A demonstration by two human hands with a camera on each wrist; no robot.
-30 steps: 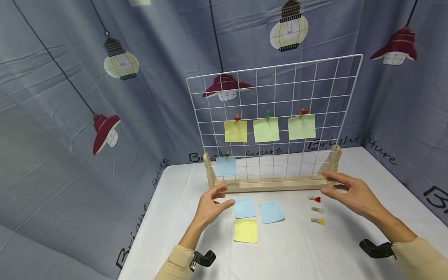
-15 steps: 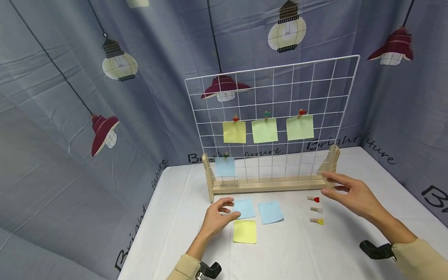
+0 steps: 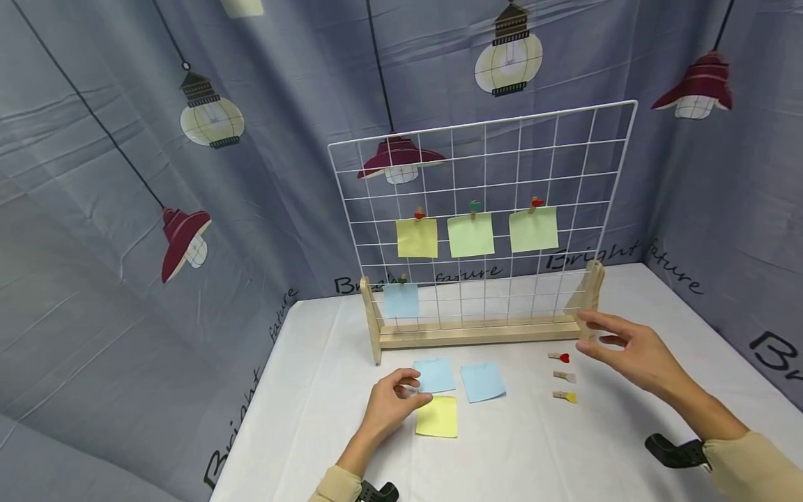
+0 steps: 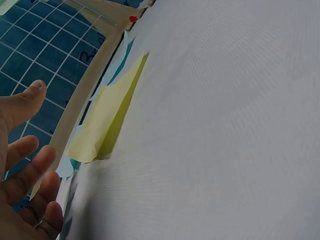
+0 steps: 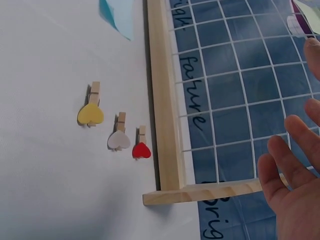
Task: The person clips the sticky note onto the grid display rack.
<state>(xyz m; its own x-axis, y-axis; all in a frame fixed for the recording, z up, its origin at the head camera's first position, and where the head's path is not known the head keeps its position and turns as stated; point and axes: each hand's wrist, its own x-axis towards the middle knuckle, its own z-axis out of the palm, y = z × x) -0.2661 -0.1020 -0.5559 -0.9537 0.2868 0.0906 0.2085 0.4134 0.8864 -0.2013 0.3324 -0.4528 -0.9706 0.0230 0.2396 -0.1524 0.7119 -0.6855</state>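
Yellow note (image 3: 437, 420): on white table (image 3: 502, 457); upper-left corner hidden behind left hand (image 3: 389, 406), thumb and bent fingers apart, empty. Right hand (image 3: 635, 352): near three heart clips (image 5: 119, 139), thumb and fingers parted, empty. Left sleeve (image 3: 337, 486): cut off by lower edge.

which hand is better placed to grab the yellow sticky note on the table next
Probably the left hand: it is empty and beside the yellow sticky note, while the right hand is nearer the heart-topped clothespins.
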